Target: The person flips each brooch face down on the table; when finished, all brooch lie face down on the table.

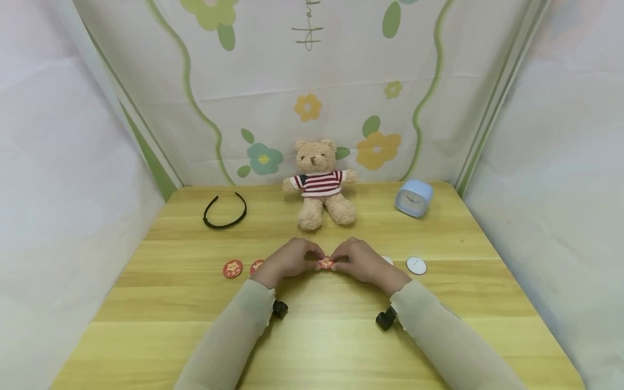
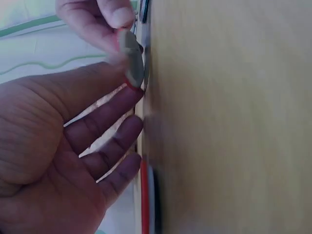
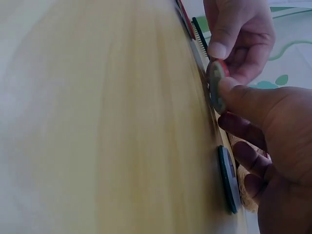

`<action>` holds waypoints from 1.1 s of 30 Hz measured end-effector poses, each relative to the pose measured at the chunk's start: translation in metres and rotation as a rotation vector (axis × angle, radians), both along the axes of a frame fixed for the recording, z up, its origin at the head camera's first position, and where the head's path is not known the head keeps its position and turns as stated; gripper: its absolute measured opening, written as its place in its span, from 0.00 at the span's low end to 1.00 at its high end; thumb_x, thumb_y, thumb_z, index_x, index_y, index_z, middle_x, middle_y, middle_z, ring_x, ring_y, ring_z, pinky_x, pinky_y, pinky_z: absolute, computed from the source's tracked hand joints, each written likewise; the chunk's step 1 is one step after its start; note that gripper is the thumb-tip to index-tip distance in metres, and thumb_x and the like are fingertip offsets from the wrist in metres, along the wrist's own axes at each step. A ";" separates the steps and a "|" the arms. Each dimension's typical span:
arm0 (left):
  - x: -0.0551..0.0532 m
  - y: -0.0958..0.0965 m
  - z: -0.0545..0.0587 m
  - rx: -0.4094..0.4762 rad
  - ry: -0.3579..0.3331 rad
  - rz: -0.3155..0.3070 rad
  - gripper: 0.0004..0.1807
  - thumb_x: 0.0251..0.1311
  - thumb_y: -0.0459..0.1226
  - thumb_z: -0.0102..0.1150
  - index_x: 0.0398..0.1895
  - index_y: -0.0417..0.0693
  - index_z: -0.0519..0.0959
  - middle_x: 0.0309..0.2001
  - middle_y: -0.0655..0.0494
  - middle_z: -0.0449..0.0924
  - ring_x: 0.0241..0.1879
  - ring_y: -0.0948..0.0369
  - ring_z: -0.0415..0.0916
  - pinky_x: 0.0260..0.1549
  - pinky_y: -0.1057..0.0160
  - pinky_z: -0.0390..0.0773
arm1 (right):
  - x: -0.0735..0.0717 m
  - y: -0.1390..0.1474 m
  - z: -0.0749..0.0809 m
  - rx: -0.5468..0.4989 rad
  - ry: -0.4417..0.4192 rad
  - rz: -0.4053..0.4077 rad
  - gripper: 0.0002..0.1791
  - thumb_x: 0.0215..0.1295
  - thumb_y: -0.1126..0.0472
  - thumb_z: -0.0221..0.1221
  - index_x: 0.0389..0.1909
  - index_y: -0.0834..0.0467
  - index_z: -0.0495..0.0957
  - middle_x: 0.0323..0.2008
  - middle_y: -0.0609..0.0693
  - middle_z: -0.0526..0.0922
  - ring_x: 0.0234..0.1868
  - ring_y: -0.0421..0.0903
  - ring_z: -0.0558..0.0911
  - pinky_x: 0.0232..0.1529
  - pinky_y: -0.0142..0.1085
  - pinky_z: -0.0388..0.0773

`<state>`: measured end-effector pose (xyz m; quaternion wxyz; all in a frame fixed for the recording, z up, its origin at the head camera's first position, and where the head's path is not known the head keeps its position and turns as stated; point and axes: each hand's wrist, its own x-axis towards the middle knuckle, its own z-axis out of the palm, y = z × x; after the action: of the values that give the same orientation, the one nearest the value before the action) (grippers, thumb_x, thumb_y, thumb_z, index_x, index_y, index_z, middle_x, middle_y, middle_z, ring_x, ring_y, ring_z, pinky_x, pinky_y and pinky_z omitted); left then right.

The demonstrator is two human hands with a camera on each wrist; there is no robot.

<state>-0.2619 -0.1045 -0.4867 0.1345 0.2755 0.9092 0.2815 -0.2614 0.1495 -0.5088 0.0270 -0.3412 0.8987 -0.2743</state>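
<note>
Both hands meet at the middle of the table around a round red disc (image 1: 326, 263) with a yellow print. The left hand (image 1: 291, 258) pinches its left edge between thumb and fingers. At the opposite edge, the right hand (image 1: 363, 262) pinches it too. In the left wrist view the disc (image 2: 134, 61) is tilted up on edge, its greyish underside showing. The right wrist view shows that disc (image 3: 217, 87) between the thumbs and fingers of both hands. Whether it touches the table cannot be told.
Left of the hands lie a red disc (image 1: 233, 268) and another red disc (image 1: 255, 266), partly hidden. On the right are a white disc (image 1: 416, 265) and a half-covered one (image 1: 388, 260). Behind stand a teddy bear (image 1: 319, 184), black headband (image 1: 225, 225) and blue clock (image 1: 414, 198).
</note>
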 end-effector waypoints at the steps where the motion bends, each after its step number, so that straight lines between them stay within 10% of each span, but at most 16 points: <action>1: 0.001 -0.001 0.001 -0.003 0.006 -0.003 0.09 0.75 0.39 0.69 0.54 0.57 0.92 0.52 0.63 0.92 0.56 0.61 0.87 0.62 0.54 0.84 | 0.000 0.001 0.000 -0.007 0.002 -0.006 0.09 0.75 0.52 0.70 0.51 0.44 0.93 0.49 0.39 0.93 0.55 0.44 0.85 0.64 0.48 0.80; 17: 0.006 0.009 0.006 0.020 0.152 0.061 0.11 0.78 0.35 0.64 0.55 0.52 0.92 0.51 0.57 0.93 0.53 0.59 0.89 0.56 0.55 0.88 | 0.001 0.000 -0.001 -0.088 -0.111 -0.191 0.01 0.80 0.56 0.65 0.45 0.46 0.85 0.42 0.40 0.88 0.42 0.40 0.84 0.48 0.44 0.83; 33: 0.005 0.011 -0.001 0.061 0.131 0.074 0.11 0.72 0.32 0.70 0.53 0.54 0.86 0.38 0.59 0.89 0.39 0.64 0.83 0.48 0.57 0.85 | -0.001 0.001 -0.003 -0.137 -0.145 -0.132 0.12 0.71 0.62 0.73 0.48 0.43 0.84 0.42 0.38 0.89 0.46 0.38 0.86 0.52 0.43 0.85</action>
<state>-0.2572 -0.0932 -0.4877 0.0556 0.2636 0.9168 0.2950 -0.2628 0.1508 -0.5118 0.0505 -0.2614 0.8940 -0.3604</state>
